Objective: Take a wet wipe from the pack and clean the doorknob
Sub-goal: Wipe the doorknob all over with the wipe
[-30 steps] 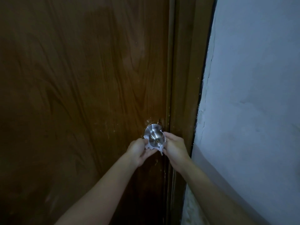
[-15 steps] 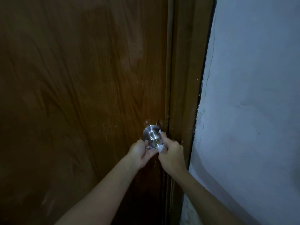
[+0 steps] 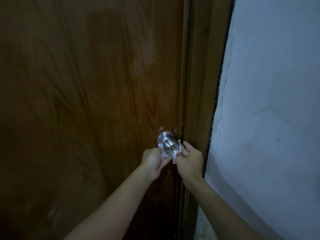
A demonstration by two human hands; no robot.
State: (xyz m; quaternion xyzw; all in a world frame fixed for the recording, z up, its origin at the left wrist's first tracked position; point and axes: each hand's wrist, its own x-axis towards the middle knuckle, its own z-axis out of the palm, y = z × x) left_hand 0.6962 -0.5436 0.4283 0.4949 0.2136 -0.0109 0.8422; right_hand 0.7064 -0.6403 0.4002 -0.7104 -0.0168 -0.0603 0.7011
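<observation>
A round steel doorknob [image 3: 167, 142] with a brass keyhole sits at the right edge of a dark brown wooden door [image 3: 86, 101]. A white wet wipe [image 3: 175, 155] is looped under and around the knob's lower half. My left hand [image 3: 152, 161] pinches the wipe's left end just below and left of the knob. On the other side, my right hand [image 3: 189, 159] grips the right end, with a strip of wipe running up along the knob's right side. The wipe pack is not in view.
The brown door frame [image 3: 199, 101] runs vertically just right of the knob. A pale rough wall [image 3: 268, 118] fills the right side, with a cracked edge along the frame. The scene is dim.
My right hand has shifted slightly right and the wipe now spreads wider under the knob, showing on both sides. My left hand stays at the knob's lower left.
</observation>
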